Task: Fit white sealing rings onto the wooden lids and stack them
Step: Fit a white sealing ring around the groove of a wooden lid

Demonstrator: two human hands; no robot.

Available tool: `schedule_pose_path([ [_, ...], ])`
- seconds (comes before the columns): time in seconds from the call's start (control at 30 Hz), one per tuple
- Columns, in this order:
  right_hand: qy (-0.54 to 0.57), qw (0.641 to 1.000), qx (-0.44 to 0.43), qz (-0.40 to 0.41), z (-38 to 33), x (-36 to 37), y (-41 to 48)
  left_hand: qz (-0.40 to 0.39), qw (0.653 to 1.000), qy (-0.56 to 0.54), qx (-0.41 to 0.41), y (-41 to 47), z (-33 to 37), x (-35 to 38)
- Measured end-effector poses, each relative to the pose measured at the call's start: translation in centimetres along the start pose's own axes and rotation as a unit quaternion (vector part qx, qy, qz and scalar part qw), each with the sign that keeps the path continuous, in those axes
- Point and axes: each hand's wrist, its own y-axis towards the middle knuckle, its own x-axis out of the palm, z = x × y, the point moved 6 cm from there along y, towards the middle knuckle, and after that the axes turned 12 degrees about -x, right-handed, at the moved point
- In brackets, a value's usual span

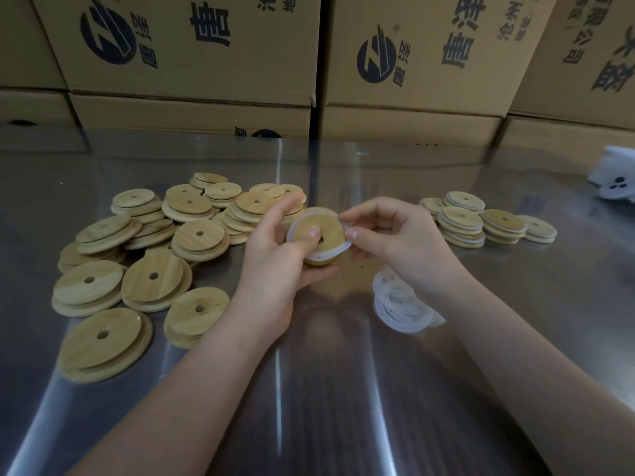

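My left hand (275,249) grips a round wooden lid (326,230) above the middle of the table, its thumb pressing beside the lid's centre hole. A white sealing ring (324,253) sits partly around the lid's rim. My right hand (391,235) pinches the ring at the lid's right edge. A loose heap of bare wooden lids (154,255) covers the table to the left. Short stacks of ringed lids (481,225) stand to the right. A small pile of loose white rings (402,304) lies under my right wrist.
The steel table (326,389) is shiny and reflective. Printed cardboard boxes (412,63) form a wall along its far edge. A white object (615,180) with dark dots lies at the far right edge.
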Motion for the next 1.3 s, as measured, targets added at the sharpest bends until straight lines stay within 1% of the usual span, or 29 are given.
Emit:
schedule_pose_path([
  [0.13,0.014,1.0,-0.007,-0.009,-0.3,0.4,-0.2,-0.016,1.0,-0.001,-0.021,0.0,-0.1,0.1],
  [0.23,0.019,1.0,-0.014,-0.016,-0.5,0.8,-0.2,-0.008,1.0,-0.013,-0.018,0.0,0.0,-0.3],
  [0.37,0.022,1.0,0.009,0.021,-0.1,0.8,-0.2,0.036,0.999,0.012,0.006,0.2,0.2,-1.0],
  [0.5,0.001,0.998,0.029,0.047,0.7,0.8,-0.3,0.054,0.997,0.045,0.041,0.1,0.7,-1.0],
  [0.63,-0.033,0.997,-0.008,0.073,0.7,0.5,-0.3,0.072,0.987,0.121,0.081,-0.2,0.9,-0.6],
  [0.83,-0.152,0.983,-0.087,0.055,-0.2,0.7,-0.4,0.076,0.969,0.201,0.124,-0.8,1.3,0.0],
  [1.17,-0.236,0.961,-0.144,0.033,-1.4,1.1,-0.4,0.114,0.953,0.239,0.147,-0.8,1.7,-0.3],
  [1.3,-0.236,0.961,-0.141,0.039,-1.3,0.7,-0.3,0.118,0.948,0.245,0.163,-0.9,1.8,-0.1],
])
